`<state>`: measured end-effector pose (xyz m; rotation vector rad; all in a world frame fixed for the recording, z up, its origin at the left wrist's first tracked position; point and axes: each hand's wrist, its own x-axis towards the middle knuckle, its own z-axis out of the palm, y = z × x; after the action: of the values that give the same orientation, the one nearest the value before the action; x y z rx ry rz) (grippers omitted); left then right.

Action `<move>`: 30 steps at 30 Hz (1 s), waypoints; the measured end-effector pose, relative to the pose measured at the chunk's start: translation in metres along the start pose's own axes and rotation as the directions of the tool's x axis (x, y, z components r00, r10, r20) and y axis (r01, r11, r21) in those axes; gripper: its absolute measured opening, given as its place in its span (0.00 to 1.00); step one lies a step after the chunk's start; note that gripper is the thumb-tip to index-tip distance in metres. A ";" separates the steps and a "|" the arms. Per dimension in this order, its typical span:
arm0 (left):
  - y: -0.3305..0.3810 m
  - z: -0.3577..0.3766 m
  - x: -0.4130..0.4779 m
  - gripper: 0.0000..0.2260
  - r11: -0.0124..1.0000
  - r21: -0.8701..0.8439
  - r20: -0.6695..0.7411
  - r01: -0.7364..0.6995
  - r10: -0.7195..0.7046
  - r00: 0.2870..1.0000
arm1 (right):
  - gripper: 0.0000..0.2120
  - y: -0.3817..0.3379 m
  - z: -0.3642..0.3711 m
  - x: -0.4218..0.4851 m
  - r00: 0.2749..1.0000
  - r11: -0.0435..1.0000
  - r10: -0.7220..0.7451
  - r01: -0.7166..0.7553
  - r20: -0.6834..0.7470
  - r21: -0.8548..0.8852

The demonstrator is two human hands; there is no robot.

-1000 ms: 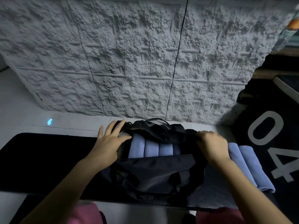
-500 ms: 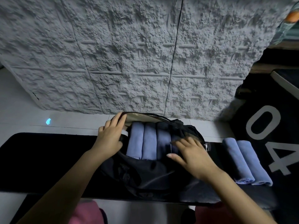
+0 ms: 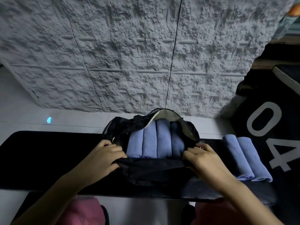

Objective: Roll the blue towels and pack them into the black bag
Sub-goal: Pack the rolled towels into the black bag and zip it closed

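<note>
- Head view: we are holding the near lip of the black bag (image 3: 154, 172) open, the left hand (image 3: 108, 157) clenched on its left corner and the right hand (image 3: 206, 157) clenched on its right corner.
- We are judging the risk: the mouth looks nearly filled, so forcing more in could be unwinding a roll, and slack fabric could be folding over the opening.
- Four rolled blue towels (image 3: 155, 138) are lying side by side inside the bag; two further rolled towels (image 3: 243, 158) are waiting, touching each other, on the black mat (image 3: 48, 159) to its right.
</note>
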<state>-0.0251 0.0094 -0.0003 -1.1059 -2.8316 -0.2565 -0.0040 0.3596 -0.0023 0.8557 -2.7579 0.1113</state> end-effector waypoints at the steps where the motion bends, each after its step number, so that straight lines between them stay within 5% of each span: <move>1: 0.004 -0.002 -0.001 0.19 1.000 0.017 -0.006 0.001 -0.001 1.000 | 0.13 -0.001 -0.001 -0.002 1.000 1.000 0.004 -0.004 -0.012 -0.014; 6: 0.030 -0.001 -0.001 0.16 0.999 0.022 -0.002 0.035 -0.035 0.999 | 0.14 -0.007 0.019 -0.014 0.996 0.994 -0.035 0.043 0.078 -0.104; 12: 0.056 0.004 0.016 0.10 0.993 -0.079 -0.103 0.084 -0.092 0.990 | 0.19 -0.003 0.007 -0.024 0.988 0.992 -0.042 0.023 0.151 0.127; 16: 0.083 0.012 0.033 0.11 0.976 -0.153 -0.172 0.152 -0.178 0.969 | 0.21 0.010 0.001 -0.030 0.990 0.931 0.122 -0.141 0.077 0.337; 22: 0.160 0.020 0.101 0.08 0.955 -0.290 -0.262 0.068 -0.148 0.954 | 0.18 0.057 0.019 -0.050 0.926 0.866 0.377 -0.356 0.009 0.351; 25: 0.210 0.038 0.154 0.11 0.956 -0.290 -0.230 -0.047 -0.022 0.973 | 0.15 0.104 0.036 -0.072 0.786 0.758 0.618 -0.600 0.010 0.257; 30: 0.264 0.081 0.227 0.11 0.964 -0.265 0.100 -0.016 0.044 0.994 | 0.22 0.171 0.051 -0.112 0.361 0.332 0.923 -0.923 0.137 0.195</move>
<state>-0.0138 0.3663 -0.0144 -1.2440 -2.9331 -0.6071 -0.0226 0.5538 -0.0804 -0.8566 -2.8539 0.6579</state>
